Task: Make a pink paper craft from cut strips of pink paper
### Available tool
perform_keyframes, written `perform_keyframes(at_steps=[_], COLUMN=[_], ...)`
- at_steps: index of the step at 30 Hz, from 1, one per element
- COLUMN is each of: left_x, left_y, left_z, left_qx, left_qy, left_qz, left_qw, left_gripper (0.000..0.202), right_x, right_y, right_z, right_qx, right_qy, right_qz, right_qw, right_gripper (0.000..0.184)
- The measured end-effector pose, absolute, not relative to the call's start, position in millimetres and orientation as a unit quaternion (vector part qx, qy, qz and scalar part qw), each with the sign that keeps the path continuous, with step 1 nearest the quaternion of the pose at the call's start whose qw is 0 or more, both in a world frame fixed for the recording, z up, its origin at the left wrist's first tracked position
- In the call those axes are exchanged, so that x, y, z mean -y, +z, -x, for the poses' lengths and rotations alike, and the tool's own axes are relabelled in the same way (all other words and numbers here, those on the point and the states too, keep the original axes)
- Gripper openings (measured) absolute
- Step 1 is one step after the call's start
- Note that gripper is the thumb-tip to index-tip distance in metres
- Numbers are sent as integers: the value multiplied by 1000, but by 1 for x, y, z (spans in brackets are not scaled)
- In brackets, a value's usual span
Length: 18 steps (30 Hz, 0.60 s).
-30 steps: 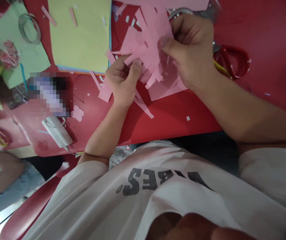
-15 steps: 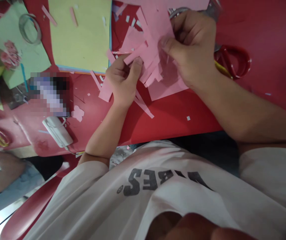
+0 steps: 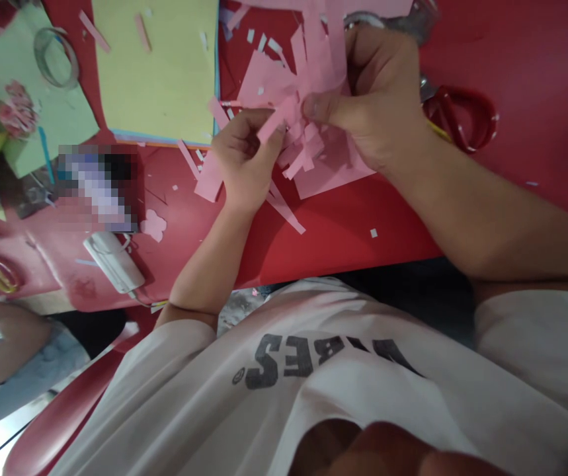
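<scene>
Pink paper with cut strips [image 3: 336,56] hangs from my right hand [image 3: 380,99], pinched between thumb and bent fingers. My left hand [image 3: 244,155] is closed, its thumb pressed on a pink paper strip [image 3: 278,118] that slants up to the right. Between the two hands, several strip ends look curled and bunched. Whether the left hand's strip joins the right hand's paper I cannot tell. Underneath lie a larger pink sheet [image 3: 330,178] and a loose, narrow pink strip [image 3: 286,208]. Red-handled scissors [image 3: 467,119] rest beside my right wrist.
A stack of coloured paper, yellow on top [image 3: 157,79], lies left on the red table [image 3: 343,235]. Further left are a tape roll [image 3: 56,58], a green sheet [image 3: 65,112], a blurred-out object [image 3: 98,188] and a white power strip [image 3: 114,261]. Another person's arm [image 3: 10,330] shows lower left.
The pink paper in my right hand has turned, and its strips now bunch and curl between my hands. My right thumb has shifted slightly left and down. My left hand stays nearly in place.
</scene>
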<state>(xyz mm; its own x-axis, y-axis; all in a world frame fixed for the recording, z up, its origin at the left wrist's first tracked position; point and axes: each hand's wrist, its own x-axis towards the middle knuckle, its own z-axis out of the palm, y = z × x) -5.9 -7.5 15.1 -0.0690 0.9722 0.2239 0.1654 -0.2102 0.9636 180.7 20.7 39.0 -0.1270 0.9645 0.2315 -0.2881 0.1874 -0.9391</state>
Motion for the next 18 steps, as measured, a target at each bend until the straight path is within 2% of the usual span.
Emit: perform_keyframes(at_steps=[7,11,14,18], left_x=[8,10,11,12], left_y=[15,17,17,10], left_z=[6,5,6,7], left_qx=[-519,-548,-524,-505], left_qy=[519,503,495,494], left_qz=[-555,-542,-584,-624], left_qw=[392,390,373,333], left_gripper=[29,24,26,40], right_x=[-16,-16,-17,-19], right_y=[40,40,45,47], right_z=[-178,-178,-179,-181], right_qx=[543,549,551,581], right_qy=[466,498,502,469], right_qz=[375,328,320,324], right_qw=[589,587,585,581], right_gripper=[23,5,16,26])
